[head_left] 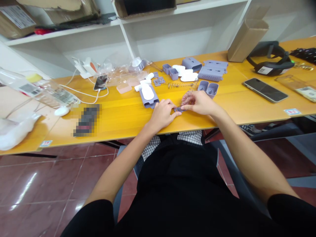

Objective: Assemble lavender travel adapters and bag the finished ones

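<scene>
A long yellow table ran across the view, with a white shelf behind it. A brown carton stood towards the table's right end, near a black headset. A clear bottle lay at the left. Purple panels rested at the back of the table, just beside a hollow purple box, and a phone lay flat nearer the front on the right.

The left hand and right hand met near the front edge. Just beyond the left hand was a purple case with a white oval on top; just beyond the right were two joined purple cups. More white ovals lay farther back, with a loose spring and flat purple pieces nearer the hands.

Smallest of all was a dark purple part, low between the fingertips. The left hand's thumb and forefinger were drawn narrow around it. The right hand was also narrow, and seemed to hold a wire coil while its fingertips reached the part.

The step in hand looked like close fingertip work on that part; the next move called for the left hand to steady it and the right to guide the coil gently.
</scene>
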A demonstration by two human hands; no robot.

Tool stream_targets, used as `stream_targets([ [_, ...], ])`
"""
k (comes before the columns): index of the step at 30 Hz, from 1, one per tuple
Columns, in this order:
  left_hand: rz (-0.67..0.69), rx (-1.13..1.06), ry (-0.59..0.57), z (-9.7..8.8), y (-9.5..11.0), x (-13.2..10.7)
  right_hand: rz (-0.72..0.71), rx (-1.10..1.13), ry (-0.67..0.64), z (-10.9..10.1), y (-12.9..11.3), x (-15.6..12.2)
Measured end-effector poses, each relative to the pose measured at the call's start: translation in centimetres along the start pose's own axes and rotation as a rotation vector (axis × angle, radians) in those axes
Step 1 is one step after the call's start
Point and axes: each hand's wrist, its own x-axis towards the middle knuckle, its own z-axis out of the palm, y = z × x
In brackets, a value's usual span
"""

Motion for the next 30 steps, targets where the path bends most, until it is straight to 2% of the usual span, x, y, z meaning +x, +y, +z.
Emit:
stream_targets([
  [19,-0.004,0.035,-0.003,-0.1,0.3,-0.2,0.135,-0.024,-0.046,-0.4,-1.5,0.1],
  [24,0.02,-0.011,0.038,0.2,0.5,0.0,0.149,0.115,-0.094,-0.1,-1.1,0.0],
  [30,0.051,-0.145,0.034,0.2,0.4,0.3,0.146,0.202,-0.147,-0.2,-1.0,-0.1],
])
